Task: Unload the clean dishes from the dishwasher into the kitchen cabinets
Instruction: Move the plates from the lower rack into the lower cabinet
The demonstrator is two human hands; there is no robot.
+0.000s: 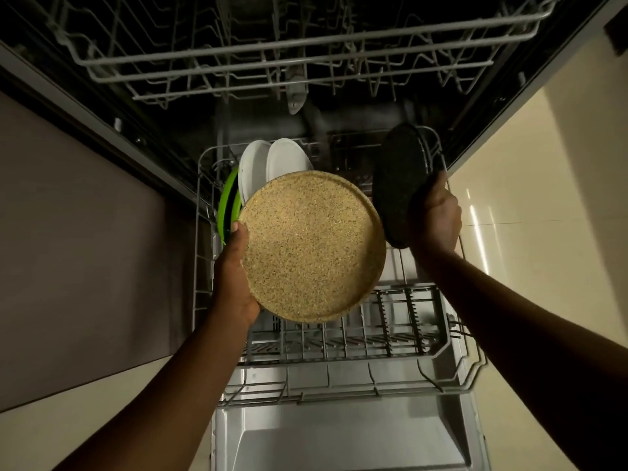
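Grey stainless steel lines the open dishwasher door [339, 436] nearest the camera, lying flat with the pulled-out grey wire lower rack [339, 348] resting above it. Over the front part of that rack, the left hand [234, 283] grips a round speckled tan plate [312, 246] by its left rim, thumb on the upper face and fingers curled beneath, so the plate is lifted clear of the rack and tilted toward the camera. To its right, the right hand [436, 219] is curled round the lower edge of a round speckled black plate [401, 185], which stands nearly on edge above the right side of the rack, just beside the tan plate. Behind the tan plate, still standing in the rack's back left corner, are two white plates [272, 164] on edge, and to their left a bright green dish [227, 198] also on edge, partly hidden by the tan plate. Farther back and higher, the grey wire upper rack [289, 52] juts out of the dark dishwasher cavity. Pale glossy floor tiles [543, 198] lie to the right of the machine, and a brown cabinet front [78, 232] stands to the left
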